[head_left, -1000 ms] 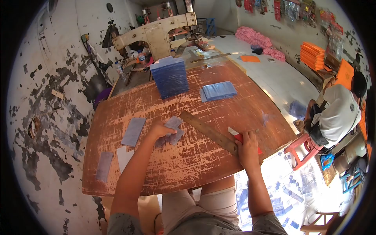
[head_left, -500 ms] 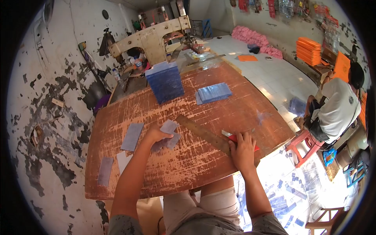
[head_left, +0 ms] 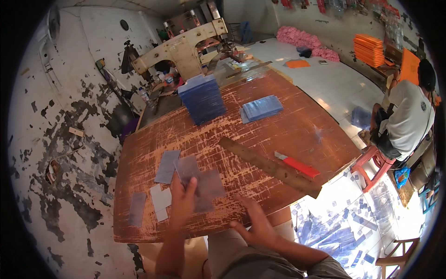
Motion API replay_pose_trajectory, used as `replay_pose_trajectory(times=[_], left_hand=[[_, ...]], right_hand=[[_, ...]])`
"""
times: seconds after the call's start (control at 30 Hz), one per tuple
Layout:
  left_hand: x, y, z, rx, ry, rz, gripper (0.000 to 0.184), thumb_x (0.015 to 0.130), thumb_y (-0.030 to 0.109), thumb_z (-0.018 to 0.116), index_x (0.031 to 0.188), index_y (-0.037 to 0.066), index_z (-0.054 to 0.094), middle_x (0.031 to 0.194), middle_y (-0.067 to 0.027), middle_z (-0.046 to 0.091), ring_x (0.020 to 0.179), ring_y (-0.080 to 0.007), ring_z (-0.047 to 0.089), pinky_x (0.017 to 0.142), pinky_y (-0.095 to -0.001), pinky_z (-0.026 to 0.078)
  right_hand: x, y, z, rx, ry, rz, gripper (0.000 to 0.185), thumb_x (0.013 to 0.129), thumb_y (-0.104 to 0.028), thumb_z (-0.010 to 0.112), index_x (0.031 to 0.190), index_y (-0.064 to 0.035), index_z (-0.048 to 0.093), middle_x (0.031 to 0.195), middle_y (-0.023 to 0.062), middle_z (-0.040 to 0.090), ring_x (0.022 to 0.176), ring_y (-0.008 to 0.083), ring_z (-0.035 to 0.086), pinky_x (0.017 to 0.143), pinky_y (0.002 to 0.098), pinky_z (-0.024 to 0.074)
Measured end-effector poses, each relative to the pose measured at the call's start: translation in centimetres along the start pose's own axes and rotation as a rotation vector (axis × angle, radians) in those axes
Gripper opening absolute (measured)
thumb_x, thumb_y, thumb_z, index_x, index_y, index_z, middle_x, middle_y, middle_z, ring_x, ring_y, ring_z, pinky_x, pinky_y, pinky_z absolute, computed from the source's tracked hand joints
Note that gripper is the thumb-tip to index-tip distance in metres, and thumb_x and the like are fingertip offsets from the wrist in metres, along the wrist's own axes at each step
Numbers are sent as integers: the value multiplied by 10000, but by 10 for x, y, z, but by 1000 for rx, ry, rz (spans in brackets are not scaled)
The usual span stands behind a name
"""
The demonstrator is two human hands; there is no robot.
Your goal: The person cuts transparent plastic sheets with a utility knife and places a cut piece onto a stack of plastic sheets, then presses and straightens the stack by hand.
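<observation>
My left hand point(head_left: 184, 200) grips a few thin, translucent bluish plastic sheets point(head_left: 211, 183), fanned out over the front of the worn brown table point(head_left: 260, 135). Near the table's front edge my right hand point(head_left: 258, 228) is empty, thumb and fingers apart, to the right of those sheets. A red utility knife point(head_left: 301, 166) with its blade out lies along a long brown ruler-like strip point(head_left: 267, 165). Left of the sheets are a greyish plastic piece point(head_left: 167, 166), white pieces point(head_left: 160, 197) and another narrow plastic piece point(head_left: 137, 209).
A tall stack of blue plastic sheets point(head_left: 203, 102) and a low stack point(head_left: 261, 108) sit farther back. Behind stands a large beige machine point(head_left: 181, 49). A person point(head_left: 404, 125) sits on a red stool point(head_left: 372, 167) at right. Plastic scraps point(head_left: 330, 239) litter the floor.
My right hand has let go of the red knife and moved left, towards my body. The sheets in my left hand are now spread wider. The view has shifted slightly.
</observation>
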State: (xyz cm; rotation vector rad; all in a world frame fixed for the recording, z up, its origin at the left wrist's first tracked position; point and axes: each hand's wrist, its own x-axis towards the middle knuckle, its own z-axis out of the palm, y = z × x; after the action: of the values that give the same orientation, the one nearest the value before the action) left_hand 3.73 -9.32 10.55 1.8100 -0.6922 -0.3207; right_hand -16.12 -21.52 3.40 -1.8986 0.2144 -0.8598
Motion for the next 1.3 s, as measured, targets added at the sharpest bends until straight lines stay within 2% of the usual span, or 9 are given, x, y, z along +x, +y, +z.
replay_pose_trajectory(times=[0.07,0.17,0.3,0.4,0.47,0.6,0.67,0.9,1.3], left_hand=[[-31,-7,17,-223,126,93,506,1050,237,540,1476,26,367,1308,-120,556,1149,-166,528,954,-327,452],[-64,-39,39,-489,306,56,508,1063,223,505,1497,30,325,1322,-120,549,1173,-151,520,962,-307,444],[-89,-51,40,-610,410,51,537,1061,296,508,1494,32,330,1282,-101,547,1106,-186,558,955,-344,468],[-93,-79,8,-525,358,-109,457,1026,176,577,1416,21,395,1231,-93,584,1080,-133,564,894,-282,462],[-87,-87,-10,-311,286,148,534,947,136,690,1387,27,409,1147,-69,603,984,-114,582,832,-269,468],[-77,-93,-18,-318,414,237,585,856,99,771,1350,10,471,1093,-77,613,894,-140,608,799,-271,475],[-78,-84,-25,489,294,437,464,836,98,775,1250,0,591,1064,-100,604,860,-196,625,791,-284,490],[-81,-74,-9,385,131,343,300,842,114,743,1132,47,708,1144,-134,595,957,-290,616,837,-386,499],[-82,-90,5,819,259,529,295,909,171,646,1169,33,668,1202,-122,587,1167,-310,534,998,-488,391]], right_hand=[[-5,-8,22,352,-96,58,554,910,-233,728,1347,21,501,1306,237,538,1240,390,518,1056,432,414],[-20,-7,45,345,-63,266,443,924,-179,721,1308,-31,557,1228,127,605,1080,231,623,866,346,519],[-7,4,35,288,-120,214,280,937,-138,701,1182,-23,626,1112,106,645,963,200,659,773,306,526],[9,-5,18,171,-204,180,204,936,-72,659,1135,-31,638,1055,123,658,966,309,663,826,404,516],[20,5,17,-53,-121,-115,238,899,-14,646,1135,-45,638,1031,114,644,954,309,642,813,405,509],[38,14,13,-323,-92,-306,207,852,-10,695,1052,-42,654,1040,116,651,912,310,633,790,386,501],[37,23,17,-419,-129,-328,227,833,-11,692,1053,-57,659,1046,99,650,955,309,620,839,405,484],[26,27,24,-447,-180,-288,321,813,-17,690,1127,-80,666,1088,90,637,996,305,612,864,398,476],[25,16,38,-630,-114,-220,436,819,-43,691,1245,-122,637,1298,107,553,1163,331,522,971,456,413]])
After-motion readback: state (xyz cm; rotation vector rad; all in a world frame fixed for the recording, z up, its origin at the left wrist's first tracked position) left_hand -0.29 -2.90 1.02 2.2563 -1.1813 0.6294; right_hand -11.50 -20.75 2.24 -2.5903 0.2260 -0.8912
